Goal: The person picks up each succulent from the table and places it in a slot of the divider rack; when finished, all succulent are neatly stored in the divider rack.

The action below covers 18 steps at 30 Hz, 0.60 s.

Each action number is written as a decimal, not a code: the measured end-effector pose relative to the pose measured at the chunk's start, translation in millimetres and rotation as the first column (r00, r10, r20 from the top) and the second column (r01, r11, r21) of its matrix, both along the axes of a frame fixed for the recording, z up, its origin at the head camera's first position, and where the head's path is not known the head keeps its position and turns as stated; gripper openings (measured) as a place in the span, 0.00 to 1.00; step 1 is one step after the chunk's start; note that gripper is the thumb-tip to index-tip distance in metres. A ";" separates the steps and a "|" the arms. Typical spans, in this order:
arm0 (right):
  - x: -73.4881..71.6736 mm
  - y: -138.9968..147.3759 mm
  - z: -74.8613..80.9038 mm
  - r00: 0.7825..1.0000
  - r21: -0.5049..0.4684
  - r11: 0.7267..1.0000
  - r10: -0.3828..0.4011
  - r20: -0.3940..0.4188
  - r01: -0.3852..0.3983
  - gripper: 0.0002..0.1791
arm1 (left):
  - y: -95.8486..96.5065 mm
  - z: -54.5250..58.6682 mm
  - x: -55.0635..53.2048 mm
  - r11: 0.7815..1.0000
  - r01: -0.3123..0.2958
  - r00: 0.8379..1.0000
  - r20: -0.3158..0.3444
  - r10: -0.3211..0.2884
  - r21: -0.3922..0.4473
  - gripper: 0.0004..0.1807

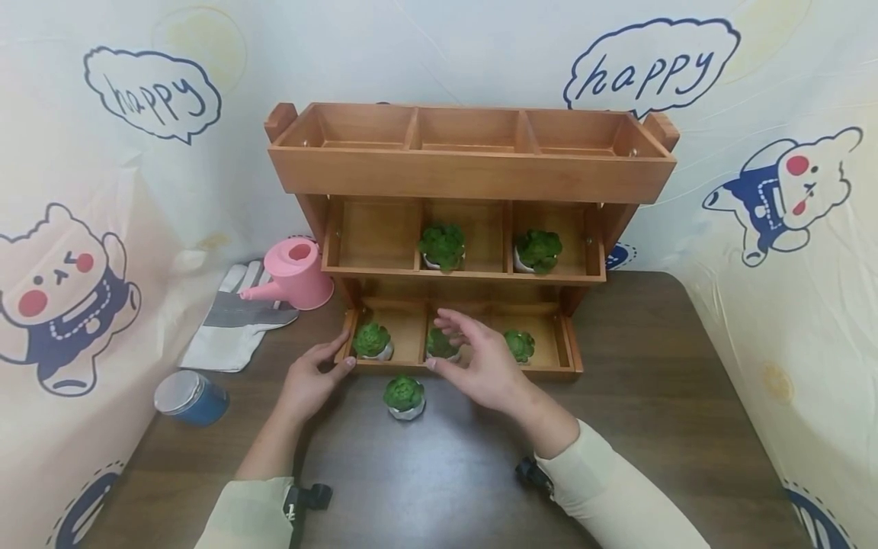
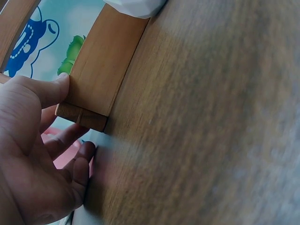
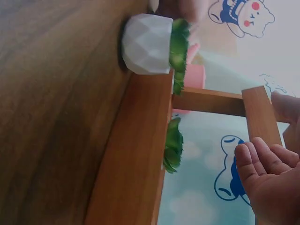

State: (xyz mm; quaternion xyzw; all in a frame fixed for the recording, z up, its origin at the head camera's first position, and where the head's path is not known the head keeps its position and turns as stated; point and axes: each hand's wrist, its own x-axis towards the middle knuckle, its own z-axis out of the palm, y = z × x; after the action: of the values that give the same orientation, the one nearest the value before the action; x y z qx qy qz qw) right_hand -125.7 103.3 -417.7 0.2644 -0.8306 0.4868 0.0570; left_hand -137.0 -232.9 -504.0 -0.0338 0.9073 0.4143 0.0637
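Note:
A three-tier wooden planter shelf [image 1: 473, 175] stands at the back of the table. My left hand [image 1: 317, 379] holds the left front corner of its bottom tray; in the left wrist view the thumb lies on the front board [image 2: 105, 61], fingers around the end. My right hand [image 1: 485, 364] hovers before the bottom tray's middle compartment with fingers apart, holding nothing. Behind it a potted succulent [image 1: 440, 345] is partly hidden. Others sit in the left compartment [image 1: 373, 340] and right compartment [image 1: 519, 345]. Another succulent in a white faceted pot [image 1: 405, 396] stands on the table between the hands.
Two potted succulents [image 1: 442, 245] [image 1: 538, 250] occupy the second tier's middle and right compartments. To the left are a pink watering can [image 1: 298, 274], grey-white gloves [image 1: 236, 316] and a blue jar with a silvery lid [image 1: 192, 398]. Patterned cloth surrounds the table.

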 end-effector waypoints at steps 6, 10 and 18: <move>4.9 -5.7 -6.5 0.996 0.030 1.000 0.003 0.088 -0.005 0.41 | 0.2 -0.7 0.6 1.000 -0.004 1.000 -0.007 0.004 0.002 0.36; 7.0 -8.5 -13.1 0.995 0.074 0.997 0.010 0.101 -0.018 0.43 | 1.0 1.3 0.8 1.000 -0.003 1.000 -0.001 0.003 -0.003 0.37; 11.8 -11.9 -22.3 0.978 0.114 0.990 0.054 0.199 -0.078 0.47 | 1.7 2.9 1.6 1.000 -0.003 1.000 -0.007 0.003 -0.006 0.36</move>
State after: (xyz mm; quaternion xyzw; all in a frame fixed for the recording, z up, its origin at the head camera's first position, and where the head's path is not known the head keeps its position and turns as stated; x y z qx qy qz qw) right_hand -113.9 91.5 -440.0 0.2456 -0.8510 0.4607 -0.0574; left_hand -135.4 -231.2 -501.2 -0.0339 0.9086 0.4120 0.0598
